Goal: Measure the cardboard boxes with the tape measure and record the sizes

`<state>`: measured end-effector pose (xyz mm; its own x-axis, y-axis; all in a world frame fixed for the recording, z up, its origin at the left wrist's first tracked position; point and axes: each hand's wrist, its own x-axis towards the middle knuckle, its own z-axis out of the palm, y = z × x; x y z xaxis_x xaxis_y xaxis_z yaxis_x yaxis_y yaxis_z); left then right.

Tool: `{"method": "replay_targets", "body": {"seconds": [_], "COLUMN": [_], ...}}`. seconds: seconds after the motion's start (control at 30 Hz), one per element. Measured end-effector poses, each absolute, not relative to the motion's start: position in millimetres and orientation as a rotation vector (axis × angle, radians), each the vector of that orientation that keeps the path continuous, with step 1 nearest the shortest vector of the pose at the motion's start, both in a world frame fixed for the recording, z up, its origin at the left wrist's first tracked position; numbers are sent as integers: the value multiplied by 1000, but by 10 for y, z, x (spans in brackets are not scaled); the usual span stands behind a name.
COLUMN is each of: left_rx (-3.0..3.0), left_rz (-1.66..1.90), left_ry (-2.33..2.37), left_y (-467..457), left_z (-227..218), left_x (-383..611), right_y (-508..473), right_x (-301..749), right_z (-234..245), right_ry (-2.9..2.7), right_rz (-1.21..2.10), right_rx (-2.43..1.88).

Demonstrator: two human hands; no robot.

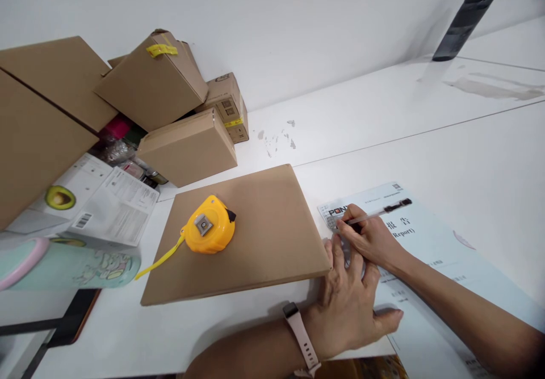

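Observation:
My right hand (377, 240) is closed around a pen (374, 215) with a clear barrel and a dark end. The pen's tip end points at the upper left corner of a light blue printed report (426, 242), near its logo. My left hand (347, 294) wears a pink-strapped watch (301, 333) and lies flat, fingers spread, across the report's left edge. Its fingertips are beside the right edge of a flat cardboard box (268, 214). On that box rests a yellow tape measure (210, 225) with a yellow wrist strap.
Several cardboard boxes (187, 146) are stacked at the back left against the wall. A white avocado-printed box (114, 203) and a pale green bottle (106, 265) stand at the left. A dark bottle (462, 24) is at the far right. The white table (366, 134) has peeled patches.

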<state>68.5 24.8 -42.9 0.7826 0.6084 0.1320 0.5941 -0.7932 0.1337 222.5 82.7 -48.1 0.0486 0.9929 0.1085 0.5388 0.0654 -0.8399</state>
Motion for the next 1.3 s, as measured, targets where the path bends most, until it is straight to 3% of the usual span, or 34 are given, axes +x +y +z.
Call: {"method": "replay_targets", "body": {"seconds": [1.3], "left_rx": [2880], "left_rz": [259], "left_ry": [982], "left_y": [248], "left_z": [-421], "left_x": [687], "right_y": [837], "right_x": [2221], "right_z": [-438], "right_ry": [-1574], "right_rz": [728], "right_rx": [-1620]}}
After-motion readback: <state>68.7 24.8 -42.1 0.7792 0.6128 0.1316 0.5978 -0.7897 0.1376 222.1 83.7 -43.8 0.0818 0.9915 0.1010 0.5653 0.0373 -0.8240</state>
